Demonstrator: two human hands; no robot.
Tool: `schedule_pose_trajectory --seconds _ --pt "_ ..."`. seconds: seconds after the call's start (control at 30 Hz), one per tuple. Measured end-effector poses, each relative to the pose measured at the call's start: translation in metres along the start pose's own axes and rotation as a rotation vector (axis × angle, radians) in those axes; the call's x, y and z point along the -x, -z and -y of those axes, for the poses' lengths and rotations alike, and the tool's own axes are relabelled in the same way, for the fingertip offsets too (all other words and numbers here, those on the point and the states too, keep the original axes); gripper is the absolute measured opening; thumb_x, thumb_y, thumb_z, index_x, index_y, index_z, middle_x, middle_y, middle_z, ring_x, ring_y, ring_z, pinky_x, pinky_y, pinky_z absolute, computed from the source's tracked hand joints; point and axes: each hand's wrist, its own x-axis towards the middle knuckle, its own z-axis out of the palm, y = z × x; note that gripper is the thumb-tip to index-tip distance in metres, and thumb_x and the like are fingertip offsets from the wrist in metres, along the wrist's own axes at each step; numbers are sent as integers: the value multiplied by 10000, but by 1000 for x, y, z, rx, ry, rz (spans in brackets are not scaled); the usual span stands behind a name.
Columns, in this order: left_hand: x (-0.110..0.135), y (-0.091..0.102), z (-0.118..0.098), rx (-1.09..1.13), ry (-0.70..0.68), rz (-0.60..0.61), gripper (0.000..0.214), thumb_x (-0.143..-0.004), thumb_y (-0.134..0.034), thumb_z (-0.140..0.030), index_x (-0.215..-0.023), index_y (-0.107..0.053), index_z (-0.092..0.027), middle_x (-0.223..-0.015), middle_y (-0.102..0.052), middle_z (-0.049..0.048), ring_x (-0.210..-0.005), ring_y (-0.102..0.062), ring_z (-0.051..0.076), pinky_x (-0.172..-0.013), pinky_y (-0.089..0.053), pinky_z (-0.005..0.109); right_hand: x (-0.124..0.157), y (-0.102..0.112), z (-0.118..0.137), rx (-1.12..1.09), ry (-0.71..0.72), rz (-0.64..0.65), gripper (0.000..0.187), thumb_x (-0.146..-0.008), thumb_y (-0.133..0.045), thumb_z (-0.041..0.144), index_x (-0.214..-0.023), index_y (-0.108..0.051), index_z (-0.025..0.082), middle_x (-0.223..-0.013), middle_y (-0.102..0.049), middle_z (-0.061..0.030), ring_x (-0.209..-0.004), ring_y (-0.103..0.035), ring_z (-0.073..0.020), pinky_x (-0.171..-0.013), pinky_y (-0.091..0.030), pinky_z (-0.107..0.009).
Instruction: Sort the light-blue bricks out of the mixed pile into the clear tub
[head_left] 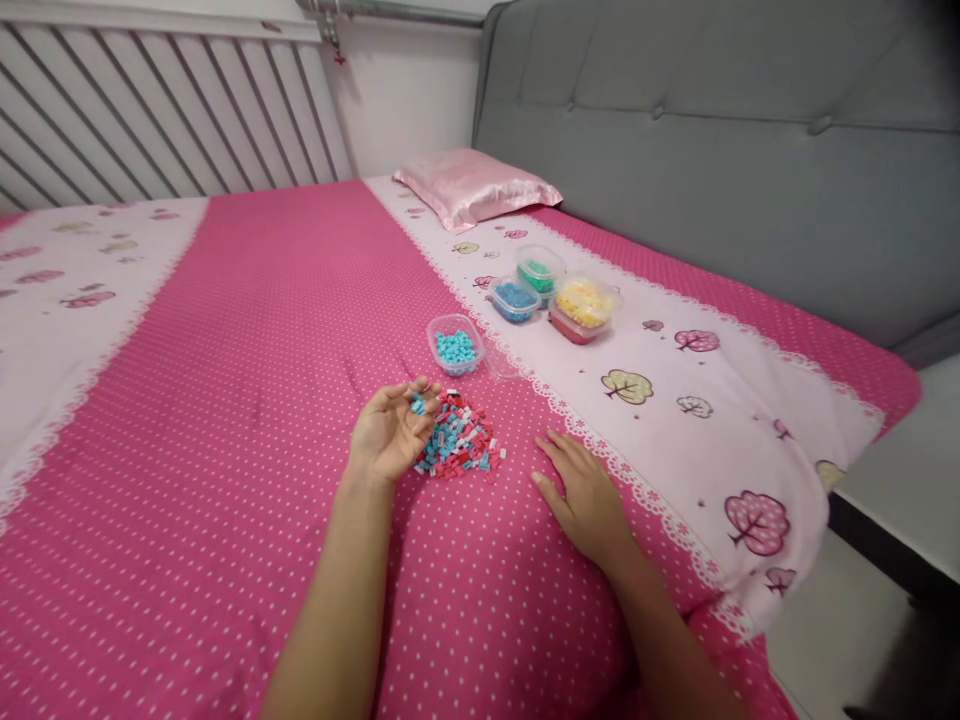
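Note:
In my left hand (391,428), palm turned up with the fingers curled, lie some small light-blue building bricks (418,404). That hand hovers at the left edge of a mixed pile of tiny bricks (469,440) in red, pink, white and light blue. My right hand (581,495) rests on the bedspread to the right of the pile, fingers stretched out and holding nothing. Just beyond the pile stands a clear plastic tub (431,345) with light-blue bricks (456,347) inside. Its transparent lid (504,365) appears to lie beside it on the right.
Farther back are more clear tubs: one of darker blue pieces (514,300), one of green pieces (537,277), and yellow pieces (583,302) stacked over a red-filled tub (576,330). A pink pillow (480,187) lies near the grey headboard (675,150). The bed's edge drops off at right.

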Motion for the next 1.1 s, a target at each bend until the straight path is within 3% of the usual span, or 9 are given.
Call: schedule_pose_trajectory --seconds 0.13,0.23,0.37,0.5,0.63,0.8,1.1 --pt "-1 4 0 73 12 20 367 -847 -342 -284 -870 -639 -70 -851 -642 147 -639 -557 113 -427 -409 166 0 0 0 2 -2 -3 493 -930 -348 402 -1303 -499 118 -1378 -476 -120 -1290 -391 -265 -1079 -322 -473" --pt "-3 3 2 -16 -78 -55 374 -857 -348 -286 -839 -650 -66 -751 -619 98 -575 -527 89 -415 -389 160 0 -1 -1 1 8 -16 486 -930 -355 403 -1299 -502 123 -1371 -483 -124 -1286 -397 -264 -1072 -330 -477" --pt "-8 5 6 -206 -275 -237 245 -811 -484 -272 -748 -635 -90 -526 -416 -35 -419 -351 36 -346 -227 148 0 -1 0 0 7 -20 481 -930 -360 402 -1303 -498 133 -1370 -485 -119 -1289 -397 -263 -1073 -327 -476" --pt "-12 15 11 -555 -429 -344 304 -761 -544 -427 -765 -618 -132 -459 -201 -97 -381 -196 51 -371 -164 189 1 0 0 -3 0 -14 483 -929 -357 403 -1307 -496 136 -1376 -480 -114 -1294 -393 -262 -1079 -321 -466" --pt "-14 27 10 -996 -504 -503 319 -730 -532 -414 -869 -623 -142 -476 -319 -82 -396 -253 64 -419 -225 211 1 0 0 -4 4 -29 479 -927 -360 397 -1303 -500 135 -1371 -485 -117 -1291 -398 -260 -1077 -325 -467" --pt "-17 38 9 -1270 -438 -511 268 -657 -595 -309 -858 -693 -162 -455 -411 -48 -411 -369 98 -439 -228 231 0 0 0 -1 -1 -9 489 -929 -355 400 -1308 -496 127 -1376 -480 -119 -1294 -392 -262 -1082 -320 -466" --pt "-25 39 15 -1555 -360 -524 269 -704 -579 -321 -893 -710 -182 -650 -649 53 -577 -573 171 -513 -331 247 1 -1 -1 -3 17 -36 478 -926 -364 398 -1296 -504 130 -1376 -481 -116 -1288 -401 -252 -1074 -333 -452"
